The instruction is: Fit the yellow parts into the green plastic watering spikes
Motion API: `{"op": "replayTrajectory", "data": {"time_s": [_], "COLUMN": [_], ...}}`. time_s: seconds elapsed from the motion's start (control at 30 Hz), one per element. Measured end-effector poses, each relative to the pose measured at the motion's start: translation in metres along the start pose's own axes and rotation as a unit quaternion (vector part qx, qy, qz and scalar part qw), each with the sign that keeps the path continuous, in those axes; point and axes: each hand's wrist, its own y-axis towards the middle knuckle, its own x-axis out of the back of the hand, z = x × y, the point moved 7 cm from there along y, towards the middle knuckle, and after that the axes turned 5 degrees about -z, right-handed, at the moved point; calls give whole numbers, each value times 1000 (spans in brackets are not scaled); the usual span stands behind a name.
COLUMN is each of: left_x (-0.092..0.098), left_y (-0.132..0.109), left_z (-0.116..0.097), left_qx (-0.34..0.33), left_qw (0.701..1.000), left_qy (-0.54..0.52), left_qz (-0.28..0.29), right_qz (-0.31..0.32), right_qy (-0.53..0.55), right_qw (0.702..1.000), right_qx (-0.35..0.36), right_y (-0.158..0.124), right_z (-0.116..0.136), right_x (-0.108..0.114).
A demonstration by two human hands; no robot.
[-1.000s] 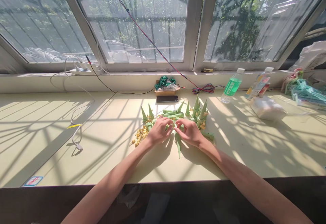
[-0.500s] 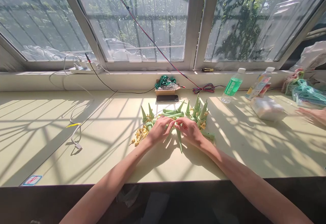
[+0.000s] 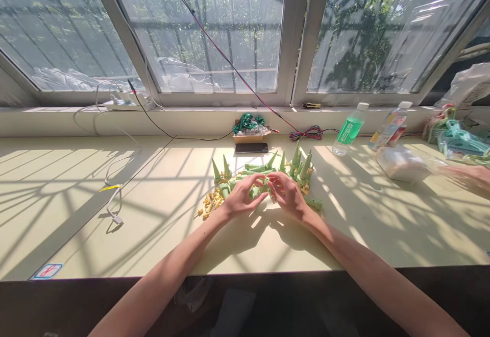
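Note:
My left hand (image 3: 244, 195) is open over the middle of the pile, with thumb and fingers apart. Facing it, my right hand (image 3: 288, 193) has its fingers bent in around a green piece (image 3: 267, 186), mostly hidden by the fingers. Pointed green cones (image 3: 296, 157) stand at the pile's right, with small yellow pegs around their bases. Two more cones (image 3: 216, 169) rise at the left. Between and behind the hands lie green tubes (image 3: 252, 167). Loose yellow pegs (image 3: 212, 204) are heaped beside my left wrist. Another green tube (image 3: 314, 203) lies right of my right hand.
Behind the pile are a dark phone (image 3: 251, 148) and a small carton (image 3: 250, 138). A bottle of green liquid (image 3: 349, 130), a second bottle (image 3: 390, 125) and a white packet (image 3: 401, 163) stand right. Another person's hand (image 3: 469, 175) is at the right edge. A cable (image 3: 115, 209) lies left.
The green cone that pointed down toward me between my hands no longer shows there. My left fingers have spread from their pinch. The other person's hand has shifted slightly.

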Motion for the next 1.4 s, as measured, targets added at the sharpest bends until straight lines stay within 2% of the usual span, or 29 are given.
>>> {"op": "replayTrajectory", "data": {"time_s": [0.17,0.27,0.47,0.7,0.97,1.17,1.4], "left_x": [-5,-4,8,20,23,25,30], "left_y": [-2,-2,1,0,0,-1,-4], "left_z": [9,12,13,20,23,23,28], "left_qx": [13,18,22,85,92,91,122], "left_qw": [1000,1000,996,981,976,973,965], "left_qy": [-10,-7,-21,-61,-55,-60,-73], "left_qz": [3,-11,-82,-165,-187,-206,-221], "right_qz": [4,-17,-78,-18,46,34,1], "right_qy": [16,18,-32,-84,-88,-76,-67], "right_qw": [1000,1000,994,993,992,991,993], "right_qx": [5,-11,-62,-79,-80,-106,-98], "right_y": [-2,-2,-1,1,-3,-5,-8], "right_z": [2,3,-6,-12,-27,-25,-19], "right_x": [-1,1,9,1,-12,-10,-6]}}
